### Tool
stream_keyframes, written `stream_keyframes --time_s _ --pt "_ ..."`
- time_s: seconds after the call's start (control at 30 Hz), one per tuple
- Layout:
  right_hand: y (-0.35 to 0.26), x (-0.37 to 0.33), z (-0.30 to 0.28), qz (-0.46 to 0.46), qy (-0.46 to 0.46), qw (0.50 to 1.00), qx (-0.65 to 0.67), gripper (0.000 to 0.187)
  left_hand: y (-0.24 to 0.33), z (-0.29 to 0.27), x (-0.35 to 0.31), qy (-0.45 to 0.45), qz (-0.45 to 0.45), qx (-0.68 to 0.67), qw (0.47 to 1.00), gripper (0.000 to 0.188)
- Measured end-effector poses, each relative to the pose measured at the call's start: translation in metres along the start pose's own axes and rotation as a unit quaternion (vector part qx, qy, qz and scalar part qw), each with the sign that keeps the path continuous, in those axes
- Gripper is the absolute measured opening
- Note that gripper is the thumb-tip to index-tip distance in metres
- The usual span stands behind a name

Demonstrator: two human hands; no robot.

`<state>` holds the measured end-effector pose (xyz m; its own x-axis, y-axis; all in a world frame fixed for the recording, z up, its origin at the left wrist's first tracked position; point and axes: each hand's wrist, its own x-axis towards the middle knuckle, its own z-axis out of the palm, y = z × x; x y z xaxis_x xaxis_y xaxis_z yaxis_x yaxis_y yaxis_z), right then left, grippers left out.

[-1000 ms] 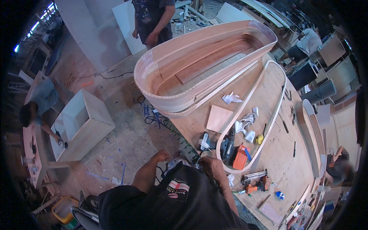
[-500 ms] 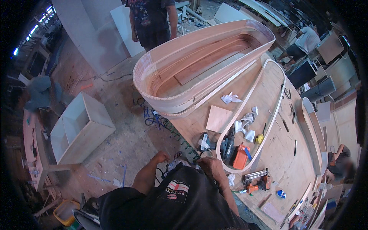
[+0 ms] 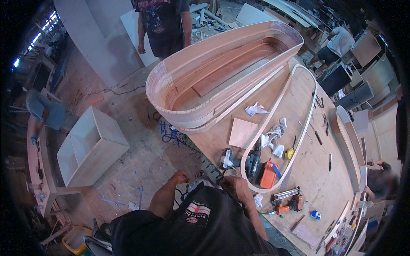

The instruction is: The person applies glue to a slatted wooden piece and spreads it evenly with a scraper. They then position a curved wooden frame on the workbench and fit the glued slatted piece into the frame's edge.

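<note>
Curved frame (image 3: 244, 167) just beside right-hand fingers (image 3: 228, 183)

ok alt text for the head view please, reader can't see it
Someone in a dark shirt is at a wooden workbench, right hand near its edge, left hand farther left. On the bench are a long, round-ended wooden shell, a looped frame, a drill and an orange box; a co-worker stands beyond the shell.
</note>
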<state>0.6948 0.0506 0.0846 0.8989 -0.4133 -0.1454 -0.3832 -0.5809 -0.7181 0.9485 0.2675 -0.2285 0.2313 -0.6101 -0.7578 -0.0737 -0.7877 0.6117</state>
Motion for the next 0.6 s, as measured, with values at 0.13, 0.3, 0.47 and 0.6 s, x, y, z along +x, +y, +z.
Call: stream_keyframes --time_s 0.13,0.3,0.47,0.6 --pt "0.004 -0.001 0.003 -0.008 0.007 1.000 0.002 0.014 -0.007 0.000 0.006 -0.018 -0.030 -0.011 0.999 0.017" --pt "0.009 -0.002 0.006 0.005 0.002 1.000 -0.003 0.014 -0.007 0.002 0.006 -0.005 -0.046 0.003 0.999 0.017" --pt "0.013 -0.002 0.008 -0.019 0.024 1.000 0.002 0.015 -0.005 0.000 0.004 -0.003 -0.025 0.012 1.000 0.019" --pt "0.006 -0.001 0.002 -0.025 0.026 0.999 0.007 0.020 -0.008 0.000 0.005 -0.016 -0.030 0.005 0.999 0.021"
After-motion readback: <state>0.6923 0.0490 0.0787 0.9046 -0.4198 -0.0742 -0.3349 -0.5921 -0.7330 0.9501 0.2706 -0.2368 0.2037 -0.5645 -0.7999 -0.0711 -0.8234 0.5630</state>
